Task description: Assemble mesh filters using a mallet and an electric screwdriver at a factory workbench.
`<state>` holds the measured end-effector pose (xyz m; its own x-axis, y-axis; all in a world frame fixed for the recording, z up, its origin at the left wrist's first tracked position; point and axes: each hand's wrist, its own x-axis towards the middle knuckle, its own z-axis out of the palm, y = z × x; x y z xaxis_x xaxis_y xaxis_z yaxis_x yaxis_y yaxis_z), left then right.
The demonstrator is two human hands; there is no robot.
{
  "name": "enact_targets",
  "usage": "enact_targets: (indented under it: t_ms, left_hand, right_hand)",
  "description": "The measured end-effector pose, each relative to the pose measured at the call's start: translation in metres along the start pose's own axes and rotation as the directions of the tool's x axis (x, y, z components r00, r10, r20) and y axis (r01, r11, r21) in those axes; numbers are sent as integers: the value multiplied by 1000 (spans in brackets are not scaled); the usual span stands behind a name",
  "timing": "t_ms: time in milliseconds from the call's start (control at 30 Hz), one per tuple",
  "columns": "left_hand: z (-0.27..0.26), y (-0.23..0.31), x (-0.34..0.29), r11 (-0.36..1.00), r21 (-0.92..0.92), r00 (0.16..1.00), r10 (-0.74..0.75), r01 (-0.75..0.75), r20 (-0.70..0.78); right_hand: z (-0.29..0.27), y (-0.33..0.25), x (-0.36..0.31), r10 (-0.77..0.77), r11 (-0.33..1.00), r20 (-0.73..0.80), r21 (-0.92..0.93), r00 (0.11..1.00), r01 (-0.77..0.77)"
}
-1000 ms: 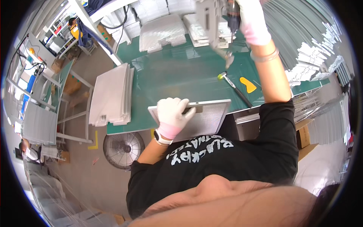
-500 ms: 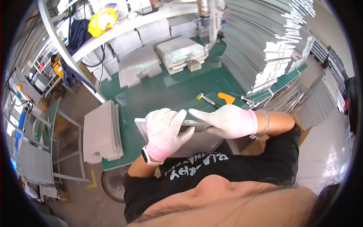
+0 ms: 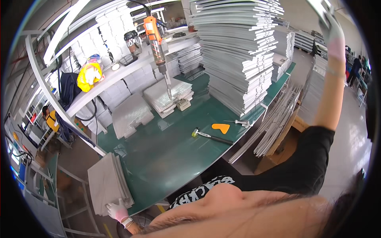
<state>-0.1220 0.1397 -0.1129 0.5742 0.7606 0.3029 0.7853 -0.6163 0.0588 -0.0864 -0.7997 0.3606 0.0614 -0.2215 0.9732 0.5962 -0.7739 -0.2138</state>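
Hands just parted: framed panel [image 3: 320, 8] is off the front edge of the surface [image 3: 166, 154], now high at upper right, seemingly pinched in the right hand's [image 3: 333, 35] narrow grip, so its turn there looks over; left hand [image 3: 118, 210] touches the sheet pile [image 3: 105, 182], cannot tell if gripping. Count: one sheet pile, one tall panel stack [image 3: 234, 51], two low piles [image 3: 131, 117], one hammer [image 3: 212, 137], one scraper [image 3: 220, 127], one screwdriver [image 3: 241, 122], one power driver [image 3: 152, 29]

Matt panels [image 3: 104, 180], glossy tabletop [image 3: 158, 160] — smooth
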Motion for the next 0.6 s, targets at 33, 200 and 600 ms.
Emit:
enact_targets:
  t_ms: [33,200,600]
  left_hand:
    - [-12,-4,-11,992,-108,989,-53,68,135]
    - [-4,5,-12,994,-74,988,-70,81,136]
    - [-9,-5,-4,968,-230,995,100,-104,-29]
  right_hand:
    - [39,-11,20,497,749,-134,565,857,-346]
    - [139,-12,96,504,750,-87,536,859,-386]
    - [216,-32,78,147,987,236,-98,960,-127]
